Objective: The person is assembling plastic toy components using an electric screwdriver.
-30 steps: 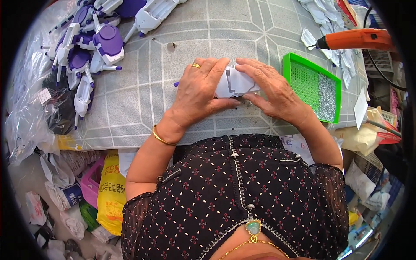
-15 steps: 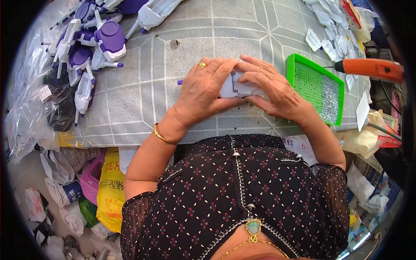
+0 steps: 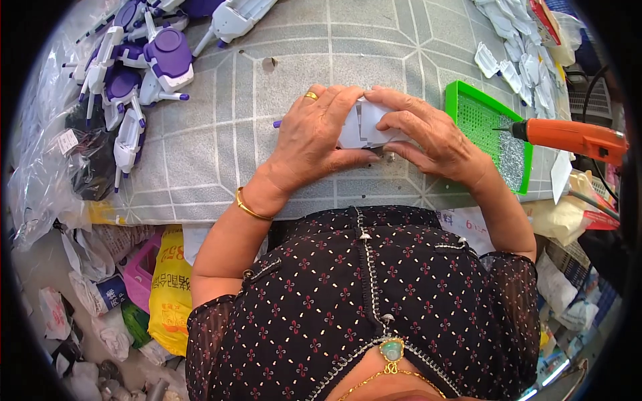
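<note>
Over the middle of the table, a white plastic part (image 3: 353, 131) is held between my two hands. My left hand (image 3: 312, 134) is wrapped round its left side, and a purple tip (image 3: 277, 124) pokes out past my knuckles. On the right side, my right hand (image 3: 428, 137) grips a white plastic piece (image 3: 374, 120) that lies against the first; fingers are on top and the thumb is below. A dark uneven gap shows between the two pieces. Much of both is hidden by my hands.
A green tray (image 3: 453, 100) of small silvery screws stands to the right, with an orange electric screwdriver (image 3: 575, 139) hanging over it. White plastic shells (image 3: 531, 70) are heaped at the far right. White and purple assembled pieces (image 3: 167, 57) pile at the far left, beside clear plastic bags (image 3: 43, 147).
My right hand has shifted slightly right, its fingers sliding across the white piece and its thumb easing outward. The orange screwdriver has swung lower, its tip now over the tray.
</note>
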The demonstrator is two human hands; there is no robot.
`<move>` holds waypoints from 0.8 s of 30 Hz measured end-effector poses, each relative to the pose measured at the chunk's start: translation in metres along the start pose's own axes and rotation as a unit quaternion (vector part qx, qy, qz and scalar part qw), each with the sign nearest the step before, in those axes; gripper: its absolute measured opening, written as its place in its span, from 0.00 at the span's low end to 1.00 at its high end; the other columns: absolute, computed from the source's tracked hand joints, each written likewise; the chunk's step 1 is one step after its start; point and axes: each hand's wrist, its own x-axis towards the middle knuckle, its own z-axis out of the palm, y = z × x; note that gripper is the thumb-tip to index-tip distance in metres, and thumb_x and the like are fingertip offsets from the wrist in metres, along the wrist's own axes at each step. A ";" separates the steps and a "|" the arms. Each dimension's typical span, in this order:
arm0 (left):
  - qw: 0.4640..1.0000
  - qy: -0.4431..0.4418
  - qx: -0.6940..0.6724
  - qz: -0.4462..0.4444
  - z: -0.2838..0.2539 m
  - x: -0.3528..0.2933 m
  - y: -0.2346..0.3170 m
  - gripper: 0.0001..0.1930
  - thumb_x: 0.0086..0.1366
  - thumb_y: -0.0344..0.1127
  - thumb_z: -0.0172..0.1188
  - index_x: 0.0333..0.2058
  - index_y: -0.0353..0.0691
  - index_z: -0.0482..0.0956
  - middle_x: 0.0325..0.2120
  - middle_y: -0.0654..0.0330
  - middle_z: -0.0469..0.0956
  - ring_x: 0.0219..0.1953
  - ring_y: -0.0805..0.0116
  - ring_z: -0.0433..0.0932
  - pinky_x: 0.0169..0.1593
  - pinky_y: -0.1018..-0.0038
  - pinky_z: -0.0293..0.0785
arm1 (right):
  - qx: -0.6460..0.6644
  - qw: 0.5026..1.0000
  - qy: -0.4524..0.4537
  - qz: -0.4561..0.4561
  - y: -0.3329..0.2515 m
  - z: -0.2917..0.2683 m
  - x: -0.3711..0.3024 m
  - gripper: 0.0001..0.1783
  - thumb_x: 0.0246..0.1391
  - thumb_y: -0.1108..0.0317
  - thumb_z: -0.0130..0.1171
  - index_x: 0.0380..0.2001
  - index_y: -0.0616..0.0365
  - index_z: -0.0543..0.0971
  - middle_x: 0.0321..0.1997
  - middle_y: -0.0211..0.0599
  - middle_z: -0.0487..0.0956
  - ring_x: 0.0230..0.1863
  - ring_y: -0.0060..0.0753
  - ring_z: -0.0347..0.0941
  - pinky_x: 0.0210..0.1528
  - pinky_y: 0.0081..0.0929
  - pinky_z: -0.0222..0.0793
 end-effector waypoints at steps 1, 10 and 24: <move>1.000 -0.001 0.004 -0.003 0.000 0.000 0.000 0.44 0.43 0.55 0.79 0.57 0.39 0.74 0.50 0.52 0.80 0.50 0.48 0.78 0.54 0.58 0.73 | 0.001 1.000 -0.001 0.000 0.004 0.000 0.000 0.22 0.49 0.77 0.69 0.48 0.58 0.75 0.70 0.50 0.71 0.68 0.56 0.69 0.65 0.44 0.72; 0.999 -0.007 0.032 0.011 0.002 0.000 -0.001 0.37 0.47 0.52 0.77 0.53 0.39 0.76 0.47 0.54 0.78 0.46 0.51 0.76 0.49 0.59 0.73 | 0.011 0.999 0.029 0.021 -0.003 0.001 -0.002 0.28 0.48 0.74 0.72 0.54 0.58 0.75 0.66 0.49 0.74 0.67 0.55 0.71 0.64 0.43 0.72; 1.000 0.008 0.001 0.002 0.002 -0.002 -0.002 0.45 0.43 0.56 0.79 0.56 0.39 0.74 0.49 0.51 0.79 0.49 0.46 0.78 0.55 0.58 0.73 | -0.187 0.981 -0.044 0.017 -0.019 -0.019 0.005 0.32 0.49 0.64 0.70 0.59 0.58 0.76 0.57 0.46 0.77 0.54 0.48 0.75 0.54 0.43 0.73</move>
